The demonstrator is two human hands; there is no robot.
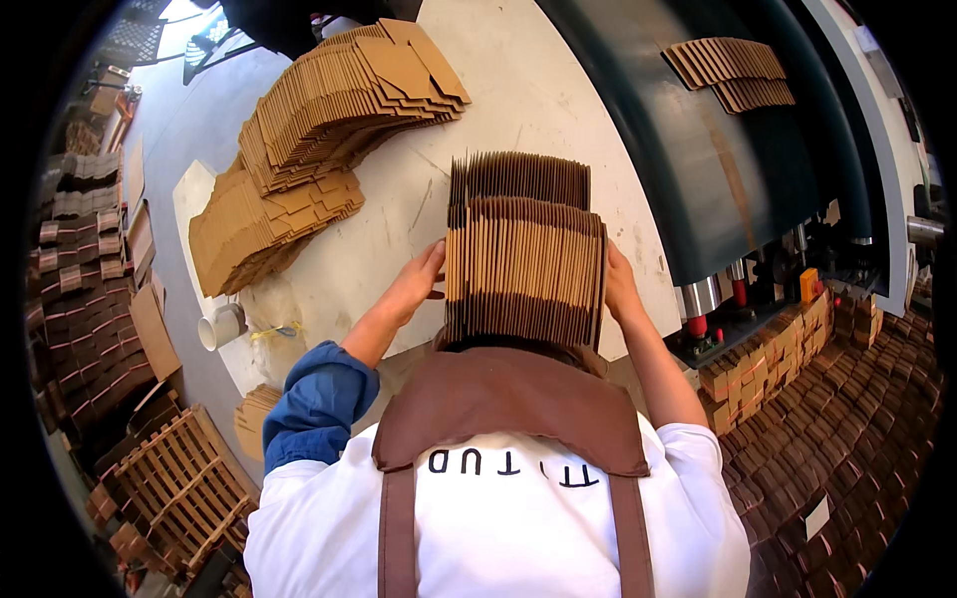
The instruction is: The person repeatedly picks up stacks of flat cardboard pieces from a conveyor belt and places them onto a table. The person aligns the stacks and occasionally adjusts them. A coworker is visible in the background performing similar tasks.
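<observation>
An upright pack of folded brown cardboard blanks (523, 264) is held close to my chest, with its edges facing up in two stepped rows. My left hand (419, 282) presses against the pack's left side, its fingers partly hidden behind it. On the opposite side, my right hand (620, 283) grips the pack, with most fingers out of sight. Beyond, on the white table (518, 75), a long fanned pile of similar cardboard blanks (309, 115) curves from the far middle toward the left.
To the right stands a machine with a wide dark green belt (688, 169), carrying a small overlapping row of blanks (733, 72). Bundled cardboard (827, 468) covers the right floor. A roll of tape (221, 326) lies at the table's left edge, near a wooden pallet (184, 478).
</observation>
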